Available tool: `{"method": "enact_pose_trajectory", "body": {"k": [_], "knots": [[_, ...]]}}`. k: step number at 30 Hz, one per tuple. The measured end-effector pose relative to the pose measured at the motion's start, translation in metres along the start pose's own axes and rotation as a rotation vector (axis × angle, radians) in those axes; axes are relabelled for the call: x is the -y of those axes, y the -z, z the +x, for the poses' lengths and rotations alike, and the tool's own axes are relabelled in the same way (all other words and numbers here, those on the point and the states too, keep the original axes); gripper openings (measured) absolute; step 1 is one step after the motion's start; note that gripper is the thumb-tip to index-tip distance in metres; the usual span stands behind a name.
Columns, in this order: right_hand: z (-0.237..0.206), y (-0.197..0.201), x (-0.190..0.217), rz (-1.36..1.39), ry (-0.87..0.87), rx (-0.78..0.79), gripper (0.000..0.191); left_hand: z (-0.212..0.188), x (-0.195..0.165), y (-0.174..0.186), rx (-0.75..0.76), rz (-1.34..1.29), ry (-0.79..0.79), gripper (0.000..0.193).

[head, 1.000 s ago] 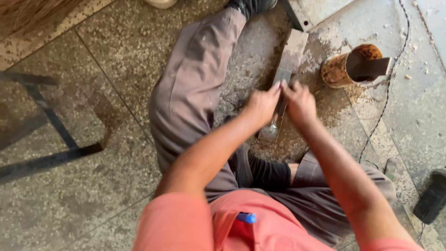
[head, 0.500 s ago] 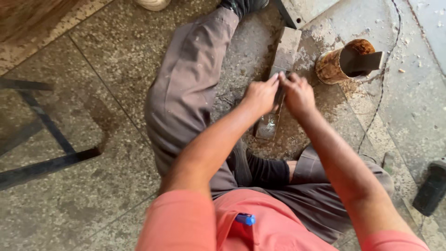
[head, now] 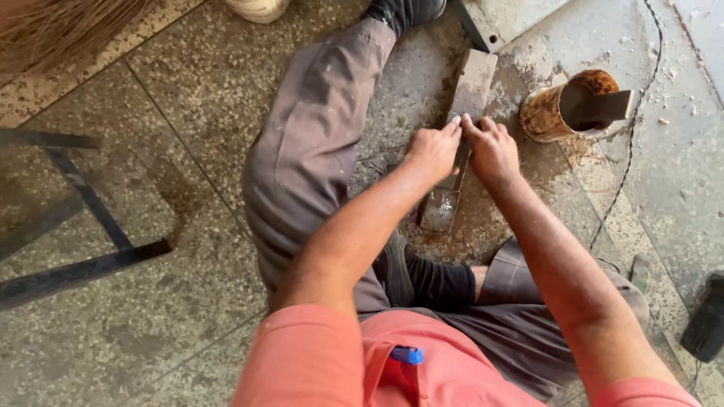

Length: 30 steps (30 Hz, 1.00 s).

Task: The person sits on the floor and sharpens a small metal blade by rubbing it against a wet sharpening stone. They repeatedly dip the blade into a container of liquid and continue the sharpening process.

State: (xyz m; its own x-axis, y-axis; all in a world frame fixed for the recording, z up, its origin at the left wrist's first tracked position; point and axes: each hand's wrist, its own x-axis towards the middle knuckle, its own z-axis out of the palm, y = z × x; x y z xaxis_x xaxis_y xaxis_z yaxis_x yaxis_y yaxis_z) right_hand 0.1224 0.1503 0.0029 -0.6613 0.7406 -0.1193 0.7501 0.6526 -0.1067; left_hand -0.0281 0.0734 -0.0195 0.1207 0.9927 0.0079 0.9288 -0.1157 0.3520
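Apparently the sharpening is in the middle: both hands, left (head: 431,151) and right (head: 492,148), press a flat metal blade (head: 441,205) on the long grey stone (head: 473,84) on the floor. Wet dark slurry surrounds it; the rusty can (head: 547,113) stands near.

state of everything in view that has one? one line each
Left hand: fingers pressed on the blade.
Right hand: pressed on the blade beside the left.
Blade: flat on the stone, mostly covered by both hands.
Stone: flat on the floor, wet.
Can: rusty, tipped on its side, dark flat piece sticking out.
Floor: wet and stained around the stone.
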Motion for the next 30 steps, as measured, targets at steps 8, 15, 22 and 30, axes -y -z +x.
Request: {"method": "enact_pose_trajectory", "body": {"k": [8, 15, 22, 30], "knots": [[-0.064, -0.013, 0.031, -0.154, 0.178, -0.032, 0.085, -0.063, -0.023, 0.004, 0.335, -0.04, 0.077, 0.103], [-0.001, -0.001, 0.003, 0.038, 0.049, -0.171, 0.068, 0.01, 0.003, -0.006, 0.045, -0.032, 0.039, 0.086], [-0.062, -0.013, 0.032, -0.023, 0.149, -0.074, 0.08, -0.064, -0.02, 0.001, 0.232, -0.117, 0.063, 0.101], [-0.001, 0.013, 0.017, 0.005, 0.02, -0.16, 0.06, 0.006, 0.005, -0.002, 0.064, 0.014, 0.037, 0.089]]}}
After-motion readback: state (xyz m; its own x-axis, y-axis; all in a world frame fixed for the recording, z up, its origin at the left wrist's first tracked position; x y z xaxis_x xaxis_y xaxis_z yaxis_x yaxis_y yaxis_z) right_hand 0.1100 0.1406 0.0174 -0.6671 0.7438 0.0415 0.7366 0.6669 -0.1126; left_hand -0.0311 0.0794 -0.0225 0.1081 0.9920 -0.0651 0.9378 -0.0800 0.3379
